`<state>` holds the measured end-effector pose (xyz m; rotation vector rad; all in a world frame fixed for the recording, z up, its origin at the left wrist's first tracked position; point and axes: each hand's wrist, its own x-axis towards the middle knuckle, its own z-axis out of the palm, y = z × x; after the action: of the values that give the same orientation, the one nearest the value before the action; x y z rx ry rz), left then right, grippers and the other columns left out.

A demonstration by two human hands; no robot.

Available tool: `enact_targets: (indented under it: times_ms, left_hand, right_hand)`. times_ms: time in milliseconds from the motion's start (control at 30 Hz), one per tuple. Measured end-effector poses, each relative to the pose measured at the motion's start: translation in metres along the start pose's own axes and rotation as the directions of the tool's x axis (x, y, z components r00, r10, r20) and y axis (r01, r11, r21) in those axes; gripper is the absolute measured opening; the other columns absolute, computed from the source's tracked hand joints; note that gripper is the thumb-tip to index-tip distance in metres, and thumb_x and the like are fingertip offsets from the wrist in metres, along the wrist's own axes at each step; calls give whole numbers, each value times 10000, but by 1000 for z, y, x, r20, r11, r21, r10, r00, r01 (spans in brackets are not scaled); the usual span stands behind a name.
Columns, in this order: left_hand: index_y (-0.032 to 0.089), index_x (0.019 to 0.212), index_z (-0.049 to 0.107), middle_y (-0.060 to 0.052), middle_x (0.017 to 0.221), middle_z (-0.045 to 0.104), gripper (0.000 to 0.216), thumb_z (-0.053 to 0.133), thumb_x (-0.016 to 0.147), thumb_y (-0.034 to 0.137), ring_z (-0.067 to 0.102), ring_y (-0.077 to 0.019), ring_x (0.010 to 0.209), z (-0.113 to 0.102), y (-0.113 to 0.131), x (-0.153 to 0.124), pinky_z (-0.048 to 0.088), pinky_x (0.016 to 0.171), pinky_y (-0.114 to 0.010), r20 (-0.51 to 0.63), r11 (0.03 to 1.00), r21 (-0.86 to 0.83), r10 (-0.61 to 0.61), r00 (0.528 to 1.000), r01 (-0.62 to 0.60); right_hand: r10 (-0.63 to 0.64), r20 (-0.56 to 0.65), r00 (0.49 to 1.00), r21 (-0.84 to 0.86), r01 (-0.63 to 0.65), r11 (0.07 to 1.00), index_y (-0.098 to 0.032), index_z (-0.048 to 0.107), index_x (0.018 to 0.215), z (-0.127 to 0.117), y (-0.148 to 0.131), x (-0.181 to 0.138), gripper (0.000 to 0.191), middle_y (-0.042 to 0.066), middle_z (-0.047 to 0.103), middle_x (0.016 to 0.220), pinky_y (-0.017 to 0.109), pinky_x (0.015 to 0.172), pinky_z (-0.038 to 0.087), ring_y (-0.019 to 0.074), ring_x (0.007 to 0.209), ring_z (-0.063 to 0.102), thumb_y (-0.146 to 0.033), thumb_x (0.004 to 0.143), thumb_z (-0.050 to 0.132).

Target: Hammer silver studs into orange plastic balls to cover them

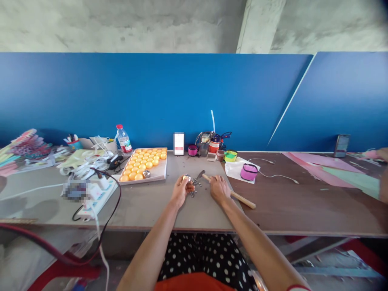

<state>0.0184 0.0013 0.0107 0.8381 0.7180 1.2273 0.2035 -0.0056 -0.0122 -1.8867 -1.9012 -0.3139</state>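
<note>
My left hand [181, 190] is closed around a small shiny ball [187, 177], partly hidden by the fingers, with orange and silver on its surface. Small silver pieces [194, 193] lie scattered on the table beside those fingers. My right hand [220, 188] lies over the wooden handle of a hammer [244, 200], fingers bent round it. The metal hammer head points left, close to the silver pieces. Left of my hands, a shallow tray [160, 174] holds rows of orange balls [142, 161] and one silver-covered ball [146, 173].
A water bottle [125, 141], a power strip [103, 193] and tangled cables crowd the left. Small containers and a pink zippered pouch [249, 172] stand behind and right of my hands. Pink paper sheets [327, 165], a phone [342, 145] and another person's hand [376, 154] are far right.
</note>
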Motion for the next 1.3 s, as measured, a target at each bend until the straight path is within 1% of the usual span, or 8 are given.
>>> enact_targets:
  times_ms: [100, 300, 500, 700, 867, 1033, 1167, 1300]
  left_hand:
    - [187, 1037, 488, 14, 637, 582, 418, 612, 716, 423, 587, -112, 520, -3, 0, 2, 476, 530, -243, -9, 999, -49, -12, 1000, 12]
    - [201, 1090, 467, 21, 620, 559, 428, 570, 751, 440, 551, -110, 507, -4, 0, 3, 458, 509, -242, -1, 993, -116, -2, 1000, 2]
    - [208, 1078, 496, 33, 656, 522, 431, 599, 729, 437, 506, -90, 512, -5, -2, 6, 442, 498, -234, -41, 987, -161, 12, 999, -18]
    - [209, 1110, 486, 25, 644, 525, 458, 588, 735, 453, 509, -105, 530, -8, -5, 6, 434, 505, -246, -18, 986, -164, 37, 999, -40]
    - [194, 1086, 517, 4, 719, 560, 469, 618, 706, 451, 536, -107, 600, -7, -6, 4, 447, 546, -237, 20, 992, -122, 39, 999, -36]
    - [214, 1059, 502, 19, 689, 541, 404, 570, 740, 452, 526, -104, 547, -8, -5, 6, 453, 518, -249, -27, 991, -126, 35, 999, -38]
    - [214, 1038, 500, 25, 671, 533, 398, 614, 716, 418, 517, -98, 535, -10, -4, 6, 457, 523, -251, 14, 991, -135, 12, 1000, -10]
    - [206, 999, 508, 23, 678, 541, 375, 622, 709, 414, 517, -96, 540, -8, -4, 5, 451, 528, -248, -4, 991, -136, 20, 1000, -20]
  right_hand:
    - [-82, -125, 989, 19, 85, 996, -198, 579, 998, -6, -3, -6, 236, 103, 553, 897, 331, 743, 333, 218, 850, 468, -220, 871, 381]
    - [-273, -263, 925, 106, 309, 945, -197, 558, 1091, -19, -11, -13, 294, 83, 574, 943, 332, 788, 330, 203, 863, 474, -254, 888, 354]
    - [-445, -224, 867, 141, 481, 865, -184, 549, 1099, -19, -19, -14, 304, 80, 582, 957, 317, 766, 355, 184, 847, 484, -246, 889, 339]
    - [-379, -269, 885, 164, 430, 888, -174, 544, 1104, -26, -20, -17, 312, 94, 571, 973, 329, 792, 360, 193, 885, 482, -229, 883, 331]
    - [-513, -191, 837, 154, 541, 827, -193, 572, 1040, -25, -26, -20, 283, 71, 584, 874, 304, 731, 365, 166, 785, 495, -238, 888, 338]
    - [-404, -273, 873, 145, 453, 880, -178, 564, 1062, -25, -26, -20, 293, 84, 586, 923, 317, 766, 352, 180, 848, 496, -241, 890, 334]
    - [-445, -220, 868, 123, 477, 870, -188, 573, 1043, -24, -26, -20, 281, 72, 592, 883, 318, 752, 346, 174, 807, 498, -231, 891, 340]
    - [-405, -293, 866, 149, 460, 875, -182, 571, 1053, -25, -26, -20, 270, 76, 589, 902, 322, 766, 343, 178, 836, 498, -227, 880, 369]
